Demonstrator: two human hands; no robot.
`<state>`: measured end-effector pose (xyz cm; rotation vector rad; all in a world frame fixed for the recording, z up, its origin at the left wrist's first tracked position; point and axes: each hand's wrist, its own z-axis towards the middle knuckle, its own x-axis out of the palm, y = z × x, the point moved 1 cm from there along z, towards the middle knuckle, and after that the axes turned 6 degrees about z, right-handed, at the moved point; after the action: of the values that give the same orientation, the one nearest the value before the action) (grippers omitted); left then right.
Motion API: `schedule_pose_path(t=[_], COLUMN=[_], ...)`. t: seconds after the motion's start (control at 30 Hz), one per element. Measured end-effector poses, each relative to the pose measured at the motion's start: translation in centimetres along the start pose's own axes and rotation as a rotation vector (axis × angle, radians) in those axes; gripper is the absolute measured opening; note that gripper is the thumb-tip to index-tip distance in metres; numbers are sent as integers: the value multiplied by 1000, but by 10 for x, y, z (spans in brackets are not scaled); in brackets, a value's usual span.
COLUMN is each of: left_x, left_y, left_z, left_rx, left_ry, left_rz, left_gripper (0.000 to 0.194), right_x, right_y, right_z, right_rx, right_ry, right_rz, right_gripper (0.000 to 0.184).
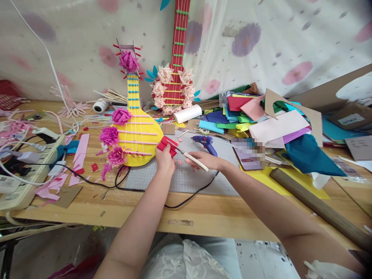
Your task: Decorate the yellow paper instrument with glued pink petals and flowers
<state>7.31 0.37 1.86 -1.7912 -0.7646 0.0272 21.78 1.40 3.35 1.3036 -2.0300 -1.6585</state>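
In my left hand I pinch a small folded piece of red paper, just off the right edge of a yellow paper lute. My right hand grips white-handled scissors, their blades pointing left and touching or overlapping the red paper. Whether the blades are parted I cannot tell. Pink and magenta paper flowers run down the lute's left side. Behind my right hand lies a blue glue gun on the grey cutting mat.
A red paper instrument with pale flowers leans against the curtain. Coloured paper and felt sheets pile up at the back right. A power strip stands left, its black cable crossing the mat. A phone and a brown tube lie right.
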Motion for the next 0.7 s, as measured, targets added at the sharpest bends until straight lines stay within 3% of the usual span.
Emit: schedule_pose_path(t=[0.2,0.7], left_x=[1,-2], left_y=[-4,-5], left_z=[-4,-6], left_rx=[-10,-50], left_ry=[-12,-38], left_rz=[5,44], left_gripper=[27,24], right_x=[-1,-3], right_y=[5,-15], right_z=[-2,6], right_rx=[32,-25], right_ry=[-1,-11], right_rz=[48,29], right_gripper=[47,45])
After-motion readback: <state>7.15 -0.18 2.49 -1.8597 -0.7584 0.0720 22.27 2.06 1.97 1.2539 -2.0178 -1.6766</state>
